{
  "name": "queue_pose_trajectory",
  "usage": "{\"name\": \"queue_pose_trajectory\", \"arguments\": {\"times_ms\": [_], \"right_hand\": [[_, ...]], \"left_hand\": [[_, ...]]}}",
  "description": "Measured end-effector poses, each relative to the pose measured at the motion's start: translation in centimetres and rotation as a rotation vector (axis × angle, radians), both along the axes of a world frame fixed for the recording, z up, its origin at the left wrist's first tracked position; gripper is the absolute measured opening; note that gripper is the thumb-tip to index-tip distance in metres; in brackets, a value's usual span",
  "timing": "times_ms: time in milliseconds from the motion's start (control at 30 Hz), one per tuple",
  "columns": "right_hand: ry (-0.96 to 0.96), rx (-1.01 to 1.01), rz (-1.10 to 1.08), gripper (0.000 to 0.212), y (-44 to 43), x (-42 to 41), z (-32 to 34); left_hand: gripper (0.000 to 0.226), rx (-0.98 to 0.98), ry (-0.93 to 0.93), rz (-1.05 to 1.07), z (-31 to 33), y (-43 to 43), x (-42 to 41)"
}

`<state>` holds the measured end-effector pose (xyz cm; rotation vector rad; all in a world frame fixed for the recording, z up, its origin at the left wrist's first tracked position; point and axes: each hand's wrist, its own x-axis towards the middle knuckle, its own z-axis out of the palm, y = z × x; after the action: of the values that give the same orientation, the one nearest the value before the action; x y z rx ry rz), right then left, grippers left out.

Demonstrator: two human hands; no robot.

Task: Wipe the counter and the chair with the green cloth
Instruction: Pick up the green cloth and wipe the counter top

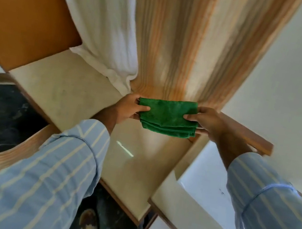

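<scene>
Hands (131, 107) (202, 120) gripping folded green cloth (165, 116) above counter (61, 90)

Both arms reach forward, side by side, in blue sleeves with pale stripes. The left hand (127, 108) comes in from the lower left, thumb on top and fingers tucked under, pinching the left end of the green cloth (166, 117). The right hand (207, 123) comes in from the lower right, thumb on top too, pinching the right end. The hands are level, well apart, palms turned toward each other. Both wrists are bare past the cuffs.
</scene>
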<state>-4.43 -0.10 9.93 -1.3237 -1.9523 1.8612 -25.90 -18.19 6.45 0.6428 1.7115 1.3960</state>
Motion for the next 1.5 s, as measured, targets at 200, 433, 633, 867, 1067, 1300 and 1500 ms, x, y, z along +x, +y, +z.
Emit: {"name": "queue_pose_trajectory", "arguments": {"times_ms": [200, 433, 633, 867, 1067, 1300, 1500], "right_hand": [[0.033, 0.007, 0.05, 0.027, -6.0, -17.1, -3.3], [-0.038, -0.073, 0.12, 0.028, -12.0, -36.6, -9.8], [-0.189, -0.025, 0.205, 0.015, -16.5, -46.7, -17.4], [-0.303, 0.281, 0.418, 0.033, -19.6, -52.4, -23.9], [-0.341, 1.006, 0.441, 0.063, -15.0, -51.6, -27.3], [-0.29, 1.172, 0.57, 0.063, -9.5, -50.1, -29.8], [-0.295, 1.203, 0.532, 0.06, -9.1, -50.2, -30.4]], "left_hand": [[0.015, -0.013, 0.0, 0.162, -3.2, -8.4, -14.5], [0.016, -0.083, -0.057, 0.378, -9.4, -16.6, -30.7], [0.023, -0.231, 0.019, 0.455, -15.1, -20.7, -40.2], [0.038, -0.652, 0.472, 0.46, -19.8, -20.6, -45.8], [0.073, -0.68, 1.012, 0.043, -23.9, -16.7, -38.1], [0.076, -0.913, 1.061, 0.231, -26.5, -14.4, -47.5], [0.073, -0.908, 0.951, 0.32, -26.3, -4.9, -51.7]]}}
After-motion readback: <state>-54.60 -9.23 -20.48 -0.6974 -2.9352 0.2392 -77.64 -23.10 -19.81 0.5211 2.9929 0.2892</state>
